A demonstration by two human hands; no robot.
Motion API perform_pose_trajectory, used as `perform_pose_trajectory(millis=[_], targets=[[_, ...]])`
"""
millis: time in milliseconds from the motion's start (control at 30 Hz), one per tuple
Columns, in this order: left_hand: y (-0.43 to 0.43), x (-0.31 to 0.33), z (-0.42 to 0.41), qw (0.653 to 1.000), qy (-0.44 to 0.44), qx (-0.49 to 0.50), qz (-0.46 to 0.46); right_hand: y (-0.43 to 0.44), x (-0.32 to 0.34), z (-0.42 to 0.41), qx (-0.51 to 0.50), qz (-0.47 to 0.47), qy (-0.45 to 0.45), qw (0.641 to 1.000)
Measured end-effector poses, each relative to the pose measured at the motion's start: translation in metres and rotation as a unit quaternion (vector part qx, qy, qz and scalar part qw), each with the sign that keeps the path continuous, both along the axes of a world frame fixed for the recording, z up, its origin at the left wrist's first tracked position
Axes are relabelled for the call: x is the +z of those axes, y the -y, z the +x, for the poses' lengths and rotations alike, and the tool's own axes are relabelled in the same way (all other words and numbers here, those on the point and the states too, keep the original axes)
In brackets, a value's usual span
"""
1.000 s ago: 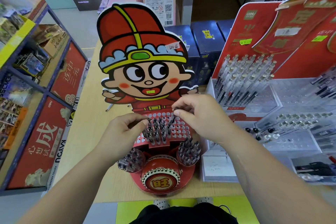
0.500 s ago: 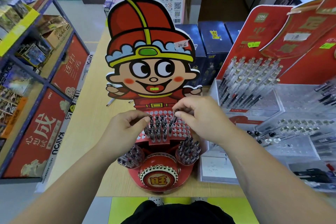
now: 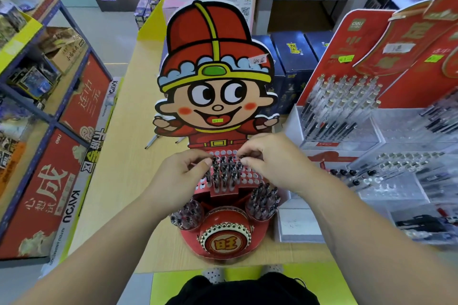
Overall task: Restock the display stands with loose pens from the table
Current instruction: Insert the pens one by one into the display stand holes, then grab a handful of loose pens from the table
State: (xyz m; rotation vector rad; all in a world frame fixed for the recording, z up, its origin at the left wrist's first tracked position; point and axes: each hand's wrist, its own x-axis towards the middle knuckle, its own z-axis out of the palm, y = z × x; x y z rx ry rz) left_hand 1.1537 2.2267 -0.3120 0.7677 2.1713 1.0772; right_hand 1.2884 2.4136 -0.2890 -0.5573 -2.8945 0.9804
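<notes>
I see both hands at the cartoon display stand (image 3: 215,77) on the counter (image 3: 116,181). Right hand (image 3: 272,163): thumb and forefinger pinch a dark pen (image 3: 241,157) at the hole rack's upper right. Left hand (image 3: 182,177): fingers (image 3: 198,164) curled against the left edge of the racked pens (image 3: 224,176), can't tell if they grip one. Loose pens (image 3: 151,141) lie behind the stand's left side.

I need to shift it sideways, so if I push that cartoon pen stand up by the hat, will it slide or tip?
Likely tips: the cartoon pen stand rises tall over a small base. It looks like flat card, so the hat probably flexes. The pens standing in its holes could rattle out.
</notes>
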Motion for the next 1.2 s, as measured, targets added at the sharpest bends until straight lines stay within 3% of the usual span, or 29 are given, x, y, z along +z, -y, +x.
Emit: perform_pose_trajectory(millis=[233, 433, 767, 933, 1200], targets=[[-0.002, -0.001, -0.004, 1.0, 0.003, -0.027, 0.005, 0.007, -0.009, -0.002, -0.078, -0.08, -0.001, 0.994], [0.006, 0.005, 0.0, 0.999, 0.027, 0.014, 0.015, 0.002, -0.016, 0.01, -0.105, -0.12, 0.008, 0.987], [0.03, 0.006, -0.012, 0.998, -0.026, 0.053, 0.013, 0.052, -0.002, 0.026, -0.202, -0.071, -0.182, 0.96], [0.056, -0.003, -0.059, 0.998, -0.042, 0.047, 0.03, 0.097, 0.016, -0.004, -0.211, -0.091, -0.198, 0.953], [0.12, -0.02, -0.19, 0.998, -0.057, -0.023, 0.009, 0.194, 0.008, -0.125, -0.262, -0.17, -0.177, 0.933]])
